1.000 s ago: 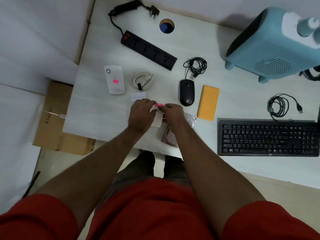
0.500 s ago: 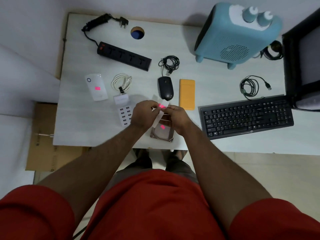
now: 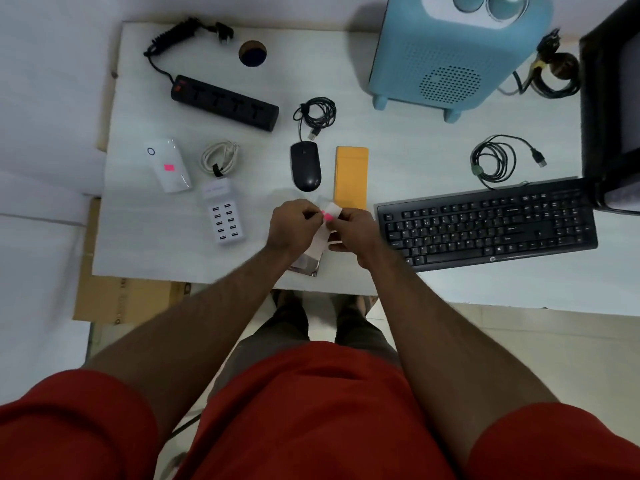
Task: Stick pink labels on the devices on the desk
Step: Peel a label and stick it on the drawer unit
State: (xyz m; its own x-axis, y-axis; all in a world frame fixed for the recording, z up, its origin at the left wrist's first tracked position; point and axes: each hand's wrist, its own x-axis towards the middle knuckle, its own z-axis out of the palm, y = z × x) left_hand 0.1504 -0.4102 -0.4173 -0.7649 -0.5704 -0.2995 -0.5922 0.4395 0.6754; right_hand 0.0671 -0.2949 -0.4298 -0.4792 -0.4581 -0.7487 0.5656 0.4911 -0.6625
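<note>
Pink label: centre of the frame, between the two hands, at the upper end of a white backing strip; it looks partly lifted, though that is too small to be sure.
Handling: judged featherweight, thin and floppy, tacky on one face; best pinched by one free corner so the glue side stays off the fingers and does not fold onto itself.
Long axis: the strip runs from upper right to lower left, its top end toward the yellow device; the label's own facing cannot be made out.
Left hand: closed, fingertips pinched at the label's edge.
Right hand: closed, gripping the strip from the other side.
Under the hands: a metallic flat device at the desk's near edge, mostly hidden.
Already labelled: the white device at centre left carries a pink tag.
Unlabelled, by the look of it: mouse, USB charging hub, power strip, keyboard, blue appliance.
</note>
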